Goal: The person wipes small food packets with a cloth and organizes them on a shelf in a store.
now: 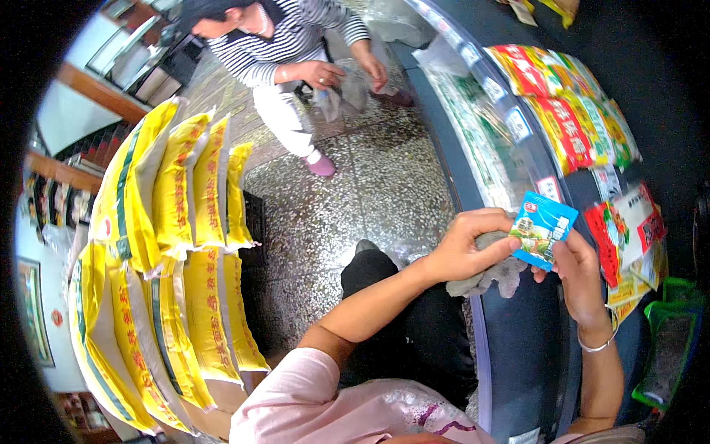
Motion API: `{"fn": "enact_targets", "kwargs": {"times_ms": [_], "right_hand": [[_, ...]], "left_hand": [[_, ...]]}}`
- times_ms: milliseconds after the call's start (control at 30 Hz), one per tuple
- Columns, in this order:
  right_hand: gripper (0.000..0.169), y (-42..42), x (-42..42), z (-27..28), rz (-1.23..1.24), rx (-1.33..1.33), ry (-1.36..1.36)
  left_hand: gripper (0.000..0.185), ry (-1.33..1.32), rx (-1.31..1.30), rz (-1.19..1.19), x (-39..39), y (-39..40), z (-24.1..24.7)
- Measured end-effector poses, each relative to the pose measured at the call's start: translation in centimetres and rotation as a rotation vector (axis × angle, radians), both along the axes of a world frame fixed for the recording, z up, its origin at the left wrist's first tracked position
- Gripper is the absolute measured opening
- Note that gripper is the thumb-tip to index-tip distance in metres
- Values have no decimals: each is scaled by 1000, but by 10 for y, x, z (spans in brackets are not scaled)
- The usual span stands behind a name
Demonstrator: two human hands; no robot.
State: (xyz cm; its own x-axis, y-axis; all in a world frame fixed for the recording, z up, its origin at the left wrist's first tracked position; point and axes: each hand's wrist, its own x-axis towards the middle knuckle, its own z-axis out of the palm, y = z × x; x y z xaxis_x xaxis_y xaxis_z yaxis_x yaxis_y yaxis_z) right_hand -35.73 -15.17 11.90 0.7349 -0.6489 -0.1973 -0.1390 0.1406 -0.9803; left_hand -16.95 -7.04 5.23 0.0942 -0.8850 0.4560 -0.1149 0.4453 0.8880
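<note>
A small blue seasoning-type packet [535, 225] with printed writing and a food picture is held up between both hands. My left hand [471, 244] pinches its left edge between thumb and fingers. At its lower right, my right hand [579, 269], with a silver bangle on the wrist, grips the packet. A crumpled grey cloth [507, 277] hangs beneath my left hand, apparently held in its palm. Just beyond the hands runs the front edge of a dark shelf, with price tags [517, 125] along it.
Red and yellow food packets [566, 133] lie on the shelf, with a red and white packet [624, 227] nearer me. Green-rimmed baskets [665, 344] stand at right. Stacked yellow sacks [177, 188] rise at left. A person in a striped top [294, 41] crouches ahead, handling clear plastic.
</note>
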Motion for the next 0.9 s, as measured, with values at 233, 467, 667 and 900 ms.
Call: {"fn": "enact_targets", "kwargs": {"times_ms": [233, 467, 667, 900], "right_hand": [[34, 6, -4, -4, -24, -64, 74], [27, 12, 4, 1, -35, -123, 102], [21, 5, -1, -7, -44, -121, 75], [31, -6, -7, -26, -255, -98, 61]], "left_hand": [[20, -81, -82, -67, -8, -2, -5], [22, -72, -29, -59, -8, 7, -2], [24, 42, 30, -1, -6, 6, 4], [38, 905, -29, -77, 5, -4, 9]]}}
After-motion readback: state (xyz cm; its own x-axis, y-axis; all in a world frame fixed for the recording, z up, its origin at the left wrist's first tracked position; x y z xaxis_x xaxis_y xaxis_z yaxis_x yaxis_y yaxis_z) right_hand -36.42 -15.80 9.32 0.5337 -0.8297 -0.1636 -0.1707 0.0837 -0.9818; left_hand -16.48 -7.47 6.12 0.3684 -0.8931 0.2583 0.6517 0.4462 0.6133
